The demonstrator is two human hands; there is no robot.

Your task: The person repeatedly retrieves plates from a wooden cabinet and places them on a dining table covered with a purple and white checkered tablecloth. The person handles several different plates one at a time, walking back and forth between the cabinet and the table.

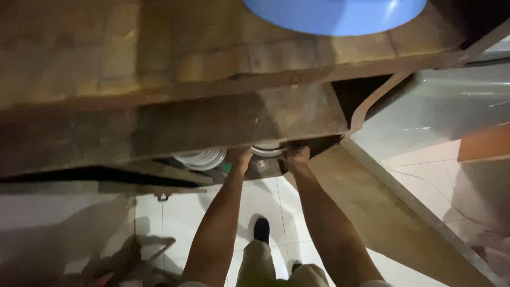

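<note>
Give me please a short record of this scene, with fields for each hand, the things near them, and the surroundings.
left hand: reaches under the wooden counter, fingers hidden in the dark opening; grip cannot be told
right hand: reaches into the same opening, fingers hidden
near the hands: stack of white plates; a second stack of plates between the hands
on top: blue basin
right side: open wooden door
below: white tiled floor, a dark shoe
</note>
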